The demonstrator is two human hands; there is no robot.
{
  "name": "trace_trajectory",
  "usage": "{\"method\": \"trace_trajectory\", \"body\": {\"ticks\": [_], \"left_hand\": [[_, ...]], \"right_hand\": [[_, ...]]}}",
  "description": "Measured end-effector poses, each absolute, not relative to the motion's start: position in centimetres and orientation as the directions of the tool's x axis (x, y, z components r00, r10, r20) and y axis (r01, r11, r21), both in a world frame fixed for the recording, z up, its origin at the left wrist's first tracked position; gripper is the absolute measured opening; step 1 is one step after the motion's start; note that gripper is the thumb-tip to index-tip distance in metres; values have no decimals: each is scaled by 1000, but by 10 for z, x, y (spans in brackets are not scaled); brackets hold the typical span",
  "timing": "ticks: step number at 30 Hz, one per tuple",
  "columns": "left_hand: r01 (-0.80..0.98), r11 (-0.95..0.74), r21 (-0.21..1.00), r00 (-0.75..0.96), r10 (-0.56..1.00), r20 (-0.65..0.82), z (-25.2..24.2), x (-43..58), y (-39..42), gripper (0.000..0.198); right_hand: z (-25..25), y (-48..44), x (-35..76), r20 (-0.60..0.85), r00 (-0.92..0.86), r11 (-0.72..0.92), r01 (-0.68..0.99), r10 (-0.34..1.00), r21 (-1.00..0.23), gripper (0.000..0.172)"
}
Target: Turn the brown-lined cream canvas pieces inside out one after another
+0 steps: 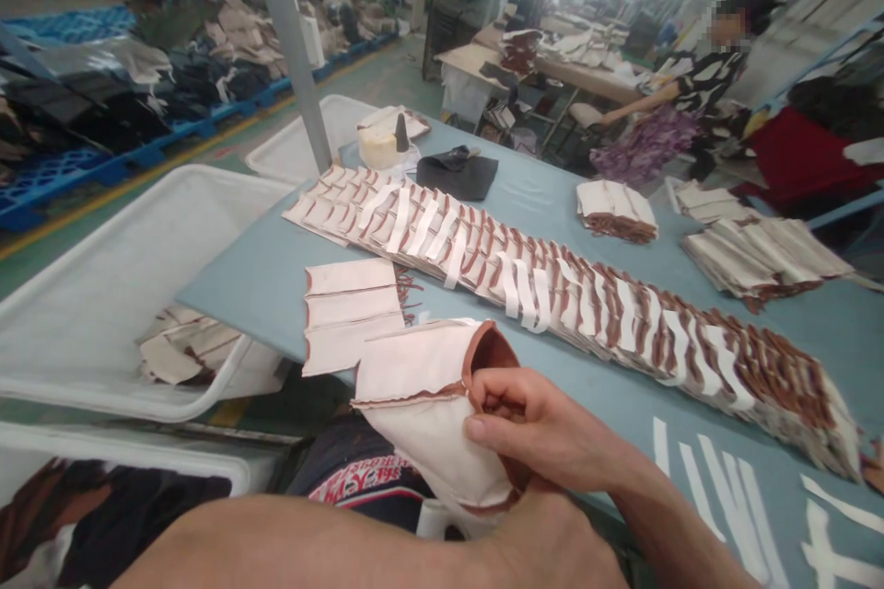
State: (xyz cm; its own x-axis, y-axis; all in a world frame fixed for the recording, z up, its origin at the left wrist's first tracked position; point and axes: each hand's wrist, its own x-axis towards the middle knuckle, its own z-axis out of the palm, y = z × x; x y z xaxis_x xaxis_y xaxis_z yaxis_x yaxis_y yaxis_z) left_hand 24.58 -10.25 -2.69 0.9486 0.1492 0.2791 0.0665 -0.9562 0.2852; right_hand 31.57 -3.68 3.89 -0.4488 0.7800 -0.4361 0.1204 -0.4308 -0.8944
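My right hand [517, 419] pinches the edge of a stitched fabric piece [414, 368] at its middle seam. The piece is cream outside, with brown showing along its curled inner edge. Below, my left hand [552, 534] is closed at the piece's lower edge; its fingertips are hidden. A flat cream panel [352, 304] with brown edging lies just beyond the held piece. Behind it, a long overlapping row of similar panels [497, 248] runs across the blue table [235, 276], with white strips laid on it.
Loose white strips [738, 488] lie at right. Panel stacks [614, 207] and a black sheet [456, 175] rest farther back, near a cone [401, 133] on a roll. White bins [138, 285] stand left, beside a metal post [290, 37]. A co-worker [711, 83] sits beyond the table.
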Motion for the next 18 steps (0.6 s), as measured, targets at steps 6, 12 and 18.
{"method": "trace_trajectory", "body": {"ticks": [6,12,18], "left_hand": [[-35,-951,306,992,3,124,-1,232,-87,51],[-81,-931,356,976,-1,219,-16,232,-88,42],[-53,-908,416,954,76,289,-26,212,-92,12]], "right_hand": [[40,-36,320,-400,-416,-397,99,816,-912,38],[35,-35,320,-385,-378,-353,153,842,-923,28],[35,-43,312,-387,-358,-303,269,850,-914,15]]}}
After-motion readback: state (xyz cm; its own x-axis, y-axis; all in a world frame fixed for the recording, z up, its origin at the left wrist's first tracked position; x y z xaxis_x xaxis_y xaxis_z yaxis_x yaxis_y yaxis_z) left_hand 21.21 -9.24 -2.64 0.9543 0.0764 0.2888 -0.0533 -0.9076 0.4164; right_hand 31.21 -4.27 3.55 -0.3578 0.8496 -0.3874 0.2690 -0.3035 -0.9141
